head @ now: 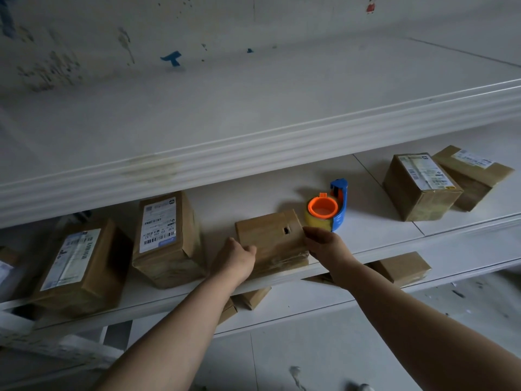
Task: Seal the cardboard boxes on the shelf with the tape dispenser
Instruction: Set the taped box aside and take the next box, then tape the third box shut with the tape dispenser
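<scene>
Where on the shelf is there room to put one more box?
Bare shelf lies between the tape dispenser and the two right-hand boxes, and behind the small box. It's crowded around the left boxes and where the left hand and right hand grip the small box.

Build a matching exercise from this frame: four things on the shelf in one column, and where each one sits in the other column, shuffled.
Things:
1. tape dispenser
2. plain box
3. labelled box
4. pair of labelled boxes

Places:
A. far right on the shelf
B. gripped by the left hand and right hand
C. just behind the right hand, untouched
D. immediately left of the left hand

Pairs: 1-C, 2-B, 3-D, 4-A
</scene>
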`<state>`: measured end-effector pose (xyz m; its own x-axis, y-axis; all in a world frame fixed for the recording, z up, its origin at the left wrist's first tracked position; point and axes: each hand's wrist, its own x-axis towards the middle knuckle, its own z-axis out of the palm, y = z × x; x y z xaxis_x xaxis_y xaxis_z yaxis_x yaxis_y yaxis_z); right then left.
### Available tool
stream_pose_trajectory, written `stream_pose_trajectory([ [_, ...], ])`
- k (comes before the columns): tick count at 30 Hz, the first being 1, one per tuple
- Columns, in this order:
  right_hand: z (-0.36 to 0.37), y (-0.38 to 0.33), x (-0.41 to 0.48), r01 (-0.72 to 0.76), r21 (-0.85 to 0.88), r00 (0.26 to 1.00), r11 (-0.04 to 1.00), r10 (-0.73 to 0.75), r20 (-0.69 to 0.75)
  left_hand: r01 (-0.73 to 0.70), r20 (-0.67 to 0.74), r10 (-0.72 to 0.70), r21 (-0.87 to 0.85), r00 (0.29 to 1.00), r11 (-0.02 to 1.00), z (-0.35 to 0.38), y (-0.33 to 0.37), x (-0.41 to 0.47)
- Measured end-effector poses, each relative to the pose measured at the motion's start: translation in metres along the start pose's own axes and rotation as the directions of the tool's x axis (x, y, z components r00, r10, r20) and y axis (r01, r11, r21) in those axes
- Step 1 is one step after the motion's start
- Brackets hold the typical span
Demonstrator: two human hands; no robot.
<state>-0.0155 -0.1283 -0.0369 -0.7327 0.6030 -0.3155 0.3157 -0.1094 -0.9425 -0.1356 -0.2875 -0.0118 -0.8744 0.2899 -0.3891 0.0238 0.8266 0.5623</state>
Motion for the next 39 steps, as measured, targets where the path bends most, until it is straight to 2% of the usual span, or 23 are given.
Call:
stream_pose_trajectory([
  [2, -0.005, -0.004, 0.001, -0.005, 0.021, 1.000, 1.000, 0.005, -0.013, 0.018, 0.010, -0.019, 0.012, 1.000, 1.000, 0.000, 0.007, 0.000],
  [4, -0.014, -0.008, 0.003, 0.002, 0.010, 0.998, 1.000, -0.002, -0.056, -0.019, -0.086, 0.030, 0.117, 0.996, 0.993, 0.001, 0.017, -0.004],
  [6, -0.027, -0.010, 0.006, 0.014, -0.023, 0.993, 1.000, -0.017, -0.114, -0.156, -0.231, 0.221, 0.268, 0.948, 0.951, 0.004, 0.035, -0.012],
  [7, -0.036, -0.010, 0.008, 0.014, -0.021, 0.990, 1.000, -0.017, -0.142, -0.246, -0.249, 0.321, 0.288, 0.914, 0.925, 0.007, 0.048, -0.017],
  [9, -0.057, -0.012, 0.012, 0.005, -0.022, 0.981, 1.000, -0.009, -0.194, -0.419, -0.164, 0.462, 0.241, 0.871, 0.875, 0.020, 0.077, -0.018],
  [11, -0.079, -0.015, 0.016, -0.006, -0.039, 0.971, 0.999, -0.003, -0.237, -0.514, -0.034, 0.524, 0.155, 0.851, 0.844, 0.041, 0.108, -0.017],
  [13, -0.103, -0.017, 0.019, -0.027, -0.053, 0.969, 0.998, 0.013, -0.249, -0.528, 0.075, 0.523, 0.113, 0.849, 0.842, 0.064, 0.137, -0.017],
  [16, -0.138, -0.017, 0.023, -0.072, -0.099, 0.975, 0.992, 0.049, -0.218, -0.536, 0.143, 0.517, 0.250, 0.844, 0.806, 0.096, 0.169, -0.012],
  [19, -0.169, -0.013, 0.030, -0.100, -0.112, 0.976, 0.989, 0.076, -0.202, -0.507, 0.119, 0.504, 0.389, 0.856, 0.769, 0.124, 0.189, 0.005],
  [22, -0.192, -0.011, 0.042, -0.113, -0.110, 0.980, 0.988, 0.092, -0.176, -0.394, 0.091, 0.403, 0.484, 0.911, 0.781, 0.148, 0.201, 0.024],
  [26, -0.205, -0.013, 0.053, -0.114, -0.077, 0.988, 0.991, 0.105, -0.116, -0.297, 0.086, 0.297, 0.520, 0.951, 0.801, 0.164, 0.197, 0.038],
  [29, -0.205, -0.010, 0.057, -0.116, -0.090, 0.990, 0.989, 0.107, -0.092, -0.363, 0.025, 0.396, 0.457, 0.918, 0.812, 0.157, 0.194, 0.031],
  [31, -0.202, -0.008, 0.058, -0.133, -0.082, 0.985, 0.988, 0.123, -0.118, -0.405, -0.035, 0.441, 0.336, 0.897, 0.850, 0.139, 0.200, 0.014],
  [34, -0.188, -0.009, 0.058, -0.163, 0.016, 0.977, 0.986, 0.164, -0.134, -0.455, -0.067, 0.467, 0.145, 0.882, 0.879, 0.099, 0.200, -0.010],
  [39, -0.144, -0.021, 0.044, -0.219, 0.178, 0.974, 0.959, 0.227, -0.024, -0.452, 0.067, 0.468, -0.171, 0.881, 0.875, 0.028, 0.146, -0.034],
])
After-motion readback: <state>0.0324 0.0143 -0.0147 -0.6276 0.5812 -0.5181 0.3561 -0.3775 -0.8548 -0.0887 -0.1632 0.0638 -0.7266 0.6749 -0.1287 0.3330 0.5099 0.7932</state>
